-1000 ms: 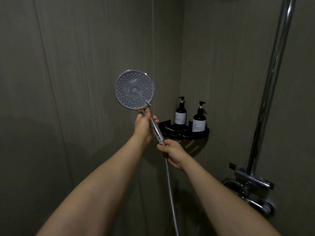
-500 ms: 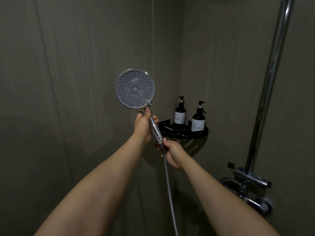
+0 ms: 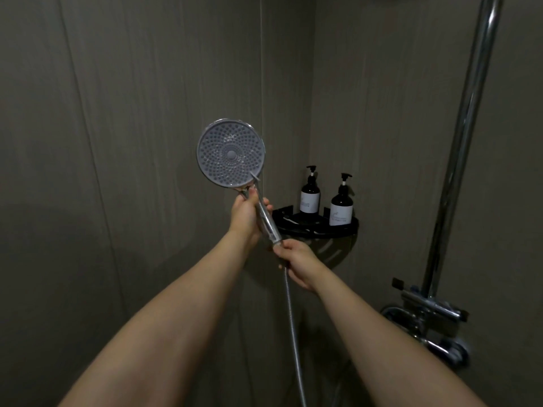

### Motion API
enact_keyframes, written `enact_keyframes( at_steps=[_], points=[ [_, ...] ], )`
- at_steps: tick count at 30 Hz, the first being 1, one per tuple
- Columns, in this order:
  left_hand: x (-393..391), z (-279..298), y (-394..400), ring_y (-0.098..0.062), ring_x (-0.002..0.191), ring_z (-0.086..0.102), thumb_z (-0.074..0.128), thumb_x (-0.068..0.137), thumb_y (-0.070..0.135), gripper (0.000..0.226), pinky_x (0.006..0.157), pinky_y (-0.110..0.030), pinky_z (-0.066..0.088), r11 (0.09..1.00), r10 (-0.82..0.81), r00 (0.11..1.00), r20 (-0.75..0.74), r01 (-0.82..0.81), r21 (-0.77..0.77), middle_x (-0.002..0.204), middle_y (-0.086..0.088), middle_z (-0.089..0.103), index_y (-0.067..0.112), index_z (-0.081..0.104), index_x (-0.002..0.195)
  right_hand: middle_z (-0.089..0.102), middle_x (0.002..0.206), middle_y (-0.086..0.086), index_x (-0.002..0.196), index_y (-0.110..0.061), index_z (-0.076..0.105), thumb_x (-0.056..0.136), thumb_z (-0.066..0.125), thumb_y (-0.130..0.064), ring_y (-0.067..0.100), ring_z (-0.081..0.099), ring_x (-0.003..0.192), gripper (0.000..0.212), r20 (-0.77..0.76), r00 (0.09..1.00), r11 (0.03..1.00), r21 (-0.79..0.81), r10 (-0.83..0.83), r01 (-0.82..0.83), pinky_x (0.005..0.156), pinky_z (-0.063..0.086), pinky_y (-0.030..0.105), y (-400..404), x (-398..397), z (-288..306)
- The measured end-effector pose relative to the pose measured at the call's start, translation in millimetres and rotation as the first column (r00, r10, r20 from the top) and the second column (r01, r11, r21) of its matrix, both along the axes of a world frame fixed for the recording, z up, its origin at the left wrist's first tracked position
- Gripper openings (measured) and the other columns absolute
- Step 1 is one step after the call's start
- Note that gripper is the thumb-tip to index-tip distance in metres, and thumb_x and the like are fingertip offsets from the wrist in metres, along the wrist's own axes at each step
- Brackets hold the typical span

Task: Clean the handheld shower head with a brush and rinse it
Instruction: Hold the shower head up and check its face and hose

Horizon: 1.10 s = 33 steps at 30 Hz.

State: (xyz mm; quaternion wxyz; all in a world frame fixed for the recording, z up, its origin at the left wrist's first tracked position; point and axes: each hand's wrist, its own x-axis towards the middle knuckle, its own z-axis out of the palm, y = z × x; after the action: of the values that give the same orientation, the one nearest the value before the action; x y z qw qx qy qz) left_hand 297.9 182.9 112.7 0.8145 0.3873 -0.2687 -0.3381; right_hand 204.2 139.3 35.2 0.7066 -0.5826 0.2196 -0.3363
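A round shower head [image 3: 230, 153] with a grey nozzle face points toward me, held up in the shower corner. My left hand [image 3: 246, 216] is wrapped around the upper part of its chrome handle. At the handle's bottom end, where the metal hose [image 3: 292, 324] joins, my right hand [image 3: 296, 262] grips the connector. The hose hangs down between my forearms. No brush is in sight.
A black corner shelf [image 3: 318, 230] carries two dark pump bottles [image 3: 310, 195] [image 3: 341, 204] just right of my hands. A chrome riser pipe [image 3: 464, 136] runs up the right wall above the mixer valve [image 3: 432, 315]. Grey wall panels surround everything.
The shower head has tilted slightly and stays raised. My right hand has shifted a little along the bottom of the handle at the hose joint. The view drifted slightly.
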Motion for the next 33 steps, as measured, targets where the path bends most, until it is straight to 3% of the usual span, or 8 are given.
enact_keyframes(
  at_steps=[3, 6, 12, 17, 19, 24, 30, 33],
  points=[
    [0.5, -0.3, 0.2, -0.012, 0.053, 0.049, 0.039, 0.099, 0.022, 0.018, 0.061, -0.026, 0.044, 1.0, -0.005, 1.0, -0.003, 0.005, -0.007, 0.068, -0.004, 0.047, 0.018, 0.042, 0.081, 0.058, 0.074, 0.006, 0.08, -0.009, 0.054, 0.09, 0.051, 0.002, 0.009, 0.062, 0.059, 0.015, 0.014, 1.0, 1.0, -0.023, -0.013, 0.014, 0.059, 0.052, 0.02, -0.5, -0.4, -0.8],
    [1.1, 0.5, -0.2, -0.014, 0.055, 0.048, 0.039, 0.098, 0.022, 0.018, 0.06, -0.026, 0.043, 1.0, -0.011, 1.0, -0.002, 0.011, -0.006, 0.067, -0.004, 0.047, 0.018, 0.042, 0.081, 0.063, 0.078, 0.008, 0.086, -0.007, 0.059, 0.097, 0.041, -0.009, 0.013, 0.063, 0.064, 0.021, 0.112, 0.993, 0.994, 0.091, 0.046, -0.056, 0.059, 0.049, 0.024, 0.7, 3.3, -0.2],
    [4.2, -3.1, -1.3, -0.014, 0.057, 0.048, 0.039, 0.098, 0.021, 0.017, 0.063, -0.029, 0.043, 1.0, -0.011, 1.0, -0.011, 0.011, -0.022, 0.068, -0.005, 0.048, 0.019, 0.042, 0.082, 0.053, 0.072, 0.005, 0.077, -0.009, 0.051, 0.095, 0.043, 0.0, 0.005, 0.057, 0.05, 0.021, -0.017, 1.0, 1.0, 0.006, 0.02, -0.02, 0.042, 0.045, 0.013, 4.4, -0.9, 3.1],
    [2.9, -2.4, -0.3, -0.011, 0.05, 0.05, 0.039, 0.098, 0.02, 0.018, 0.058, -0.025, 0.045, 1.0, -0.002, 1.0, -0.003, 0.002, -0.015, 0.067, -0.004, 0.048, 0.018, 0.042, 0.081, 0.061, 0.073, 0.006, 0.083, -0.007, 0.057, 0.097, 0.04, -0.006, 0.009, 0.061, 0.057, 0.022, 0.083, 0.994, 0.993, 0.083, 0.072, -0.079, 0.049, 0.046, 0.019, 5.4, -1.2, 4.1],
    [2.0, -2.8, -0.3, -0.009, 0.047, 0.051, 0.039, 0.098, 0.02, 0.018, 0.056, -0.023, 0.046, 1.0, -0.004, 1.0, -0.001, 0.004, -0.012, 0.067, -0.004, 0.048, 0.018, 0.042, 0.081, 0.058, 0.077, 0.005, 0.083, -0.007, 0.056, 0.098, 0.036, -0.007, 0.011, 0.053, 0.066, 0.025, 0.034, 0.996, 0.994, 0.065, 0.081, -0.083, 0.055, 0.04, 0.021, 6.3, -4.1, 6.8],
    [-1.1, -3.3, 0.1, -0.012, 0.053, 0.05, 0.038, 0.099, 0.02, 0.018, 0.059, -0.025, 0.044, 1.0, -0.009, 1.0, -0.003, 0.009, -0.022, 0.068, -0.004, 0.048, 0.019, 0.042, 0.081, 0.052, 0.077, 0.004, 0.079, -0.011, 0.051, 0.094, 0.043, 0.0, 0.007, 0.047, 0.064, 0.02, -0.082, 0.996, 0.993, -0.101, 0.048, -0.056, 0.045, 0.04, 0.01, 6.2, -5.0, 2.6],
    [-0.8, -1.3, 0.8, -0.012, 0.053, 0.049, 0.038, 0.099, 0.02, 0.019, 0.061, -0.026, 0.044, 0.999, -0.022, 1.0, -0.022, 0.021, -0.036, 0.067, -0.005, 0.047, 0.018, 0.042, 0.08, 0.057, 0.078, 0.008, 0.09, -0.008, 0.056, 0.099, 0.03, -0.009, 0.012, 0.047, 0.066, 0.028, 0.041, 0.992, 0.991, 0.058, 0.122, -0.124, 0.055, 0.034, 0.022, 6.9, -8.8, 5.0],
    [-1.6, -1.8, 0.9, -0.009, 0.044, 0.051, 0.038, 0.099, 0.021, 0.018, 0.057, -0.024, 0.045, 0.998, -0.034, 0.999, -0.038, 0.032, -0.051, 0.066, -0.004, 0.047, 0.018, 0.042, 0.081, 0.06, 0.081, 0.006, 0.088, -0.009, 0.054, 0.097, 0.037, -0.003, 0.01, 0.051, 0.069, 0.021, -0.01, 0.995, 0.995, -0.016, 0.096, -0.096, 0.055, 0.038, 0.018, 4.8, -10.4, 4.8]
  ],
)
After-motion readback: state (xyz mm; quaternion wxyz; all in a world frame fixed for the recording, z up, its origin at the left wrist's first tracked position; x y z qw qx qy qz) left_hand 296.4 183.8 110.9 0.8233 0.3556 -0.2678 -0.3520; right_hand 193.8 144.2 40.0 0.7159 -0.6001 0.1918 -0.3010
